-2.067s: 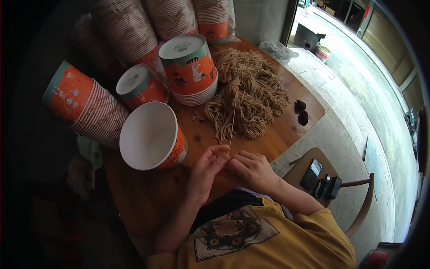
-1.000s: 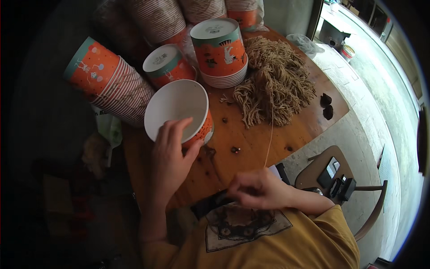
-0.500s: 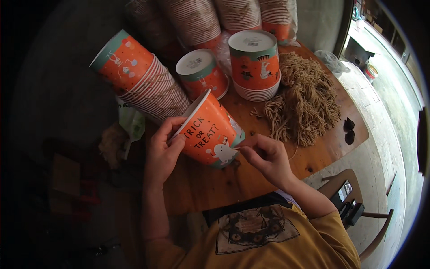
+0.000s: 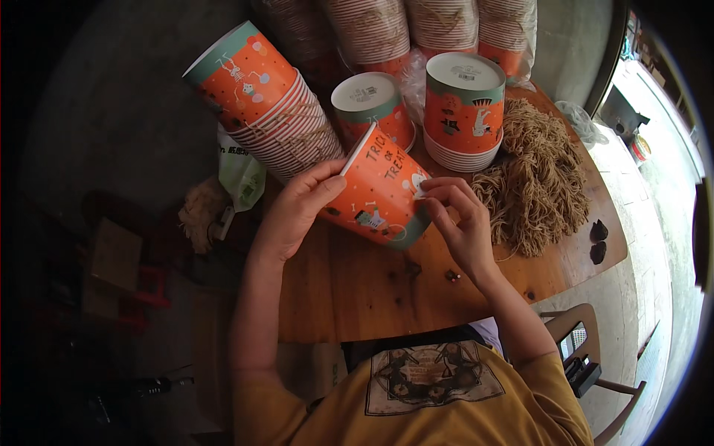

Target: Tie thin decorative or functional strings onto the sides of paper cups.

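Note:
My left hand [image 4: 303, 204] grips an orange paper bucket [image 4: 372, 186] by its white rim, thumb outside. The bucket lies tilted over the wooden table, its mouth to the upper left and its green base band to the lower right. Dark lettering, a ghost and another small figure decorate its side. At the bucket's right side, close to the base, my right hand [image 4: 461, 219] has its thumb and fingertips pinched together against the wall. Whatever is between those fingertips, if anything, is too small to make out.
A leaning stack of buckets [image 4: 256, 85] stands at left. Upside-down buckets [image 4: 372, 119] and a taller stack [image 4: 465, 111] sit beyond my hands. Bagged stacks [image 4: 372, 33] line the back. Tan strings [image 4: 547, 178] lie heaped at right on the table [image 4: 335, 305].
The bucket has turned in my hands, bringing a second figure into view and the ghost toward my right fingers. My right hand has shifted up along its side. The whole view has moved slightly.

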`<state>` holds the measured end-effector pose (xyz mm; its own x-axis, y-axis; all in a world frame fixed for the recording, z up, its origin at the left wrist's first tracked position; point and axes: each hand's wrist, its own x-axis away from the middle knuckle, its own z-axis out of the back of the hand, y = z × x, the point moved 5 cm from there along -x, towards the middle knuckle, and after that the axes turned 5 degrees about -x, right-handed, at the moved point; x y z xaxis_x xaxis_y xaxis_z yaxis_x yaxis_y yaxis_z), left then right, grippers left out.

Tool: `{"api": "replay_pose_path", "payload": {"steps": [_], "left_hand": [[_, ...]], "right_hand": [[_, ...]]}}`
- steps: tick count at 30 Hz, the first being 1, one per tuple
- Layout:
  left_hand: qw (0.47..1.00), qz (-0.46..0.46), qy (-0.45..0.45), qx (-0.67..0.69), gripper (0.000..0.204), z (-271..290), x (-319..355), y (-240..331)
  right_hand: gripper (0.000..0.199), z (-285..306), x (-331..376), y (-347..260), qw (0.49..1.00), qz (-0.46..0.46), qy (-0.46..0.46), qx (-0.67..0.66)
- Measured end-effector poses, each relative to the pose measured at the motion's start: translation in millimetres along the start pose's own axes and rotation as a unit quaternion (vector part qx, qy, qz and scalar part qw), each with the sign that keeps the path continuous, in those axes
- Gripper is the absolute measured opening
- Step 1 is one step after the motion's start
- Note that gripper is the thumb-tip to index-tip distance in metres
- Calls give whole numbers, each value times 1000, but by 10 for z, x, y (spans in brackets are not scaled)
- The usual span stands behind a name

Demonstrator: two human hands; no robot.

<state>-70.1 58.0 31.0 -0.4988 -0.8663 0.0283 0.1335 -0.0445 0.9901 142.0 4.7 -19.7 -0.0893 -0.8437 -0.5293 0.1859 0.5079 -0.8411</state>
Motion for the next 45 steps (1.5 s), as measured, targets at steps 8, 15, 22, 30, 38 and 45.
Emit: {"api": "replay_pose_path", "payload": {"steps": [8, 15, 22, 30, 38, 45], "left_hand": [[999, -39, 8, -16, 39, 74, -4, -148], [995, -56, 21, -86, 34, 102, -30, -274], [992, -96, 27, -80, 26, -27, 5, -42], [999, -16, 43, -8, 22, -246, 40, 61], [999, 32, -14, 14, 24, -461, -36, 53], [999, 34, -23, -1, 24, -562, -58, 69]], "right_hand": [[11, 108, -93, 156, 999, -34, 32, 15], [13, 143, -133, 301, 998, -42, 42, -22], [11, 130, -84, 141, 998, 1, 58, 6], [7, -73, -44, -124, 995, 67, 13, 76], [7, -19, -9, -99, 1000, 7, 16, 17], [5, -141, 134, -497, 981, 167, -47, 86]]}}
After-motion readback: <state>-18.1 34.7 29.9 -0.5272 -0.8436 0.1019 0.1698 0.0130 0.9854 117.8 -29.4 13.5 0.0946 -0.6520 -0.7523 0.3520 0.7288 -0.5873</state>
